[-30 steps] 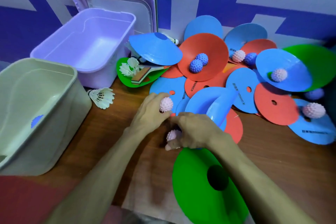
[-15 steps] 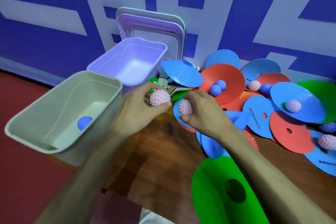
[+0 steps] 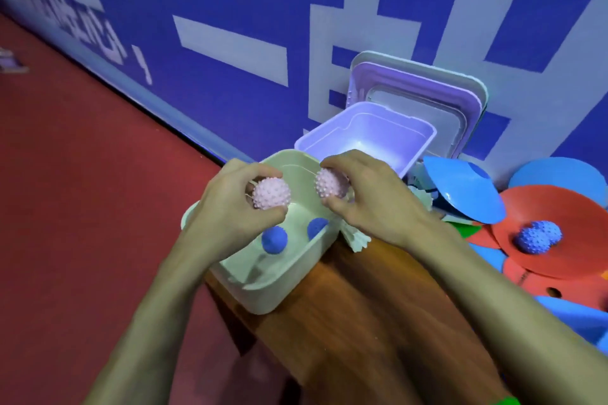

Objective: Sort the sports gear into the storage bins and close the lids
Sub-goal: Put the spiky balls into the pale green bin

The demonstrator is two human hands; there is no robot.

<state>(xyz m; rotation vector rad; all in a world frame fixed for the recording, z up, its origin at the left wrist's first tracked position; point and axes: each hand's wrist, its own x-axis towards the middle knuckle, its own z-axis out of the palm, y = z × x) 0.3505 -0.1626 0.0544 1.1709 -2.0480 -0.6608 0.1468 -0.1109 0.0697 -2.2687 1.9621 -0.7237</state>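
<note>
My left hand [image 3: 230,207] grips a pink spiky ball [image 3: 270,193], and my right hand [image 3: 365,194] grips a second pink spiky ball [image 3: 330,183]. Both balls hang above the pale green bin [image 3: 263,293] at the table's left end. On the bin's floor lies a blue ball [image 3: 274,239], with a second blue shape [image 3: 316,227] by its right wall. Behind it stands an empty lilac bin [image 3: 368,135], its lilac lid [image 3: 427,92] leaning against the wall.
Blue and red flat cones [image 3: 539,230] pile up at the right, one red cone carrying blue spiky balls [image 3: 538,237]. A white shuttlecock [image 3: 357,238] lies beside the green bin. The wooden table [image 3: 355,322] ends at the left, red floor [image 3: 82,207] below.
Both hands have carried the pink balls leftward from the cone pile to above the green bin. The view has swung left.
</note>
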